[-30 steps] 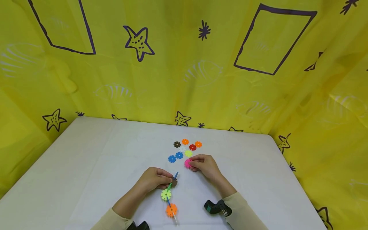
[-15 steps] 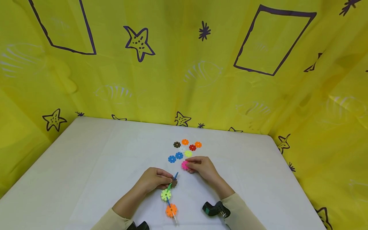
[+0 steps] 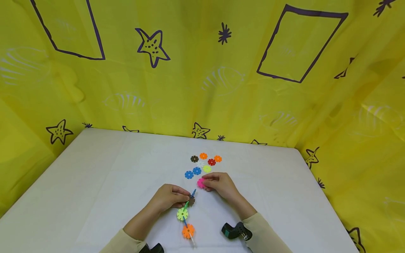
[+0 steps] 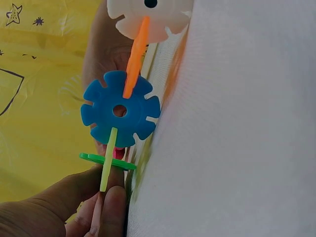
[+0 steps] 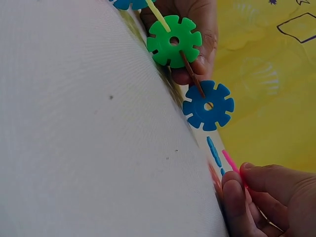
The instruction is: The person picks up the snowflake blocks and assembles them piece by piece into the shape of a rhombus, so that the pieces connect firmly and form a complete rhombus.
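My left hand [image 3: 167, 197] pinches the brown disc [image 3: 191, 201] of a chain of slotted plastic snowflake discs. Below that hand hang a yellow-green disc [image 3: 182, 214] and an orange disc [image 3: 188, 231], joined edge-on by others. In the left wrist view, a blue disc [image 4: 96, 113] and a green disc [image 4: 91, 157] sit just beyond the fingertips. The chain's free end is a blue disc [image 5: 222, 111], seen face-on in the right wrist view. Between thumb and fingers my right hand [image 3: 224, 186] pinches a pink disc [image 3: 200, 183], a short gap from that blue end.
Loose discs lie farther back on the white table [image 3: 133, 168]: two blue [image 3: 189, 174], a yellow one [image 3: 207, 169], a red one [image 3: 211, 162], a brown one [image 3: 194, 159], two orange [image 3: 203, 156] and a white one. A yellow patterned curtain [image 3: 190, 98] stands behind the table.
The right hand has moved left and slightly toward me with the pink disc, closer to the chain's blue end. The left hand and chain stay in place.
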The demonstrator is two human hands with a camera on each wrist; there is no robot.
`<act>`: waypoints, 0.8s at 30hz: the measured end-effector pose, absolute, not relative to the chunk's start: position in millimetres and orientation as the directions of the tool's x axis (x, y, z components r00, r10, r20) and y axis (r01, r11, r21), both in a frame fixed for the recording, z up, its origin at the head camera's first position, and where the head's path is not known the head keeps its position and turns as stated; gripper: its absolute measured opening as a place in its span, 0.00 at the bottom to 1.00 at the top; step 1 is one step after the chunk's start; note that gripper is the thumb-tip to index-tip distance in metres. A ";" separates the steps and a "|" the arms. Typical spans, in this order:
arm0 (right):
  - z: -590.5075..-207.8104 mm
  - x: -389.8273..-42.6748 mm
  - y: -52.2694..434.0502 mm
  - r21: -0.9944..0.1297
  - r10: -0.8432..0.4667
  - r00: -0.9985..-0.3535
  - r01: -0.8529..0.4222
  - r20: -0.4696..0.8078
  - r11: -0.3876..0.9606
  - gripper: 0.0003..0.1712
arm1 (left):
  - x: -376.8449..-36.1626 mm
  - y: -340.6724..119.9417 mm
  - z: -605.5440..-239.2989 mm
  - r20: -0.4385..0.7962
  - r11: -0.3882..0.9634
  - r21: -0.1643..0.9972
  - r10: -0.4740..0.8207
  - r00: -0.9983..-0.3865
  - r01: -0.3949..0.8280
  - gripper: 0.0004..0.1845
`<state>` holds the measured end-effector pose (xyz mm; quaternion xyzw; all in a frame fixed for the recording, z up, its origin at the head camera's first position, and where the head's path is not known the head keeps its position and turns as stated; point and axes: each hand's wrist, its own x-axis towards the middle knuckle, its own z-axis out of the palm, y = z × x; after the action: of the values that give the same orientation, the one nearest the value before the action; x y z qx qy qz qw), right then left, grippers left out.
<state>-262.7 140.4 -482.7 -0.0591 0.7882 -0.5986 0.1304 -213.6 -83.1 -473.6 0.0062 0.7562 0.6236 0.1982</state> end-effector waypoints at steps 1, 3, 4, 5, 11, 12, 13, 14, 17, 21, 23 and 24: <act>-482.4 -262.4 140.1 -0.958 -0.251 -0.959 0.060 -0.133 0.279 0.14 | -213.4 -83.3 -473.5 -0.290 0.222 0.946 0.257 -0.922 -0.236 0.11; -481.6 -261.4 139.3 -0.958 -0.257 -0.957 0.055 -0.131 0.281 0.14 | -213.0 -83.9 -473.2 -0.285 0.221 0.948 0.260 -0.923 -0.230 0.11; -481.2 -260.8 139.0 -0.958 -0.263 -0.956 0.051 -0.128 0.281 0.14 | -212.9 -84.1 -473.1 -0.283 0.218 0.949 0.262 -0.923 -0.229 0.11; -480.9 -260.2 138.6 -0.959 -0.268 -0.955 0.048 -0.126 0.280 0.15 | -212.8 -84.1 -472.9 -0.282 0.217 0.949 0.262 -0.923 -0.228 0.11; -480.6 -256.9 136.2 -0.967 -0.293 -0.949 0.038 -0.115 0.253 0.15 | -213.9 -83.1 -474.0 -0.285 0.220 0.948 0.263 -0.922 -0.230 0.11; -480.7 -256.5 135.8 -0.967 -0.296 -0.948 0.038 -0.114 0.251 0.14 | -214.1 -83.0 -474.4 -0.284 0.220 0.948 0.264 -0.922 -0.229 0.10; -480.7 -256.2 135.5 -0.968 -0.299 -0.948 0.037 -0.114 0.250 0.14 | -214.3 -82.9 -474.6 -0.284 0.220 0.948 0.263 -0.922 -0.229 0.10; -480.9 -255.9 135.3 -0.967 -0.300 -0.947 0.036 -0.113 0.251 0.14 | -214.3 -82.9 -474.9 -0.282 0.220 0.949 0.263 -0.922 -0.228 0.10; -480.6 -255.6 134.6 -0.967 -0.310 -0.944 0.037 -0.117 0.252 0.13 | -214.4 -82.7 -475.0 -0.281 0.224 0.948 0.261 -0.924 -0.225 0.10; -480.2 -255.4 133.7 -0.969 -0.326 -0.937 0.048 -0.128 0.241 0.13 | -214.3 -82.6 -474.4 -0.283 0.229 0.947 0.257 -0.924 -0.226 0.10; -480.3 -255.4 133.2 -0.971 -0.332 -0.934 0.054 -0.132 0.235 0.13 | -214.3 -82.8 -474.5 -0.281 0.228 0.947 0.259 -0.924 -0.224 0.11; -480.5 -255.3 132.8 -0.971 -0.335 -0.933 0.057 -0.135 0.232 0.13 | -214.2 -83.0 -474.6 -0.280 0.228 0.948 0.260 -0.924 -0.223 0.11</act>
<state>-255.3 132.8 -480.5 -0.0903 0.7684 -0.6131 0.1597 -214.2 -83.0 -474.6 0.0124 0.7591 0.6212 0.1942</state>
